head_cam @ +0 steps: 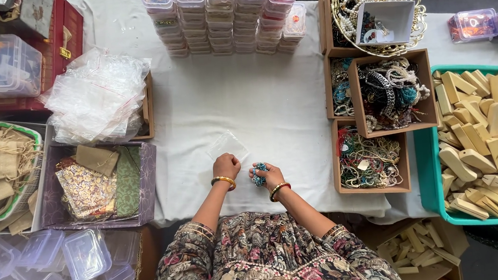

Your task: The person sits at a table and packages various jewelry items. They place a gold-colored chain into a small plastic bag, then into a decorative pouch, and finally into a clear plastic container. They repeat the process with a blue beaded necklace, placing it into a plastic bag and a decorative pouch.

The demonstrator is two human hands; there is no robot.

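Overhead: white tablecloth (258,103), jewellery boxes (390,94) crowding edges.

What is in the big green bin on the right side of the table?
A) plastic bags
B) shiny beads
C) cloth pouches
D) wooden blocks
D: the green bin is piled with pale wooden blocks, while the beaded jewellery sits in the brown cardboard boxes beside it.

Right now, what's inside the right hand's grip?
The right hand is closed around a small bunch of blue-and-white beaded jewellery, part of it showing on the side facing the left hand. The fingers cover the rest, so its full shape can't be seen.
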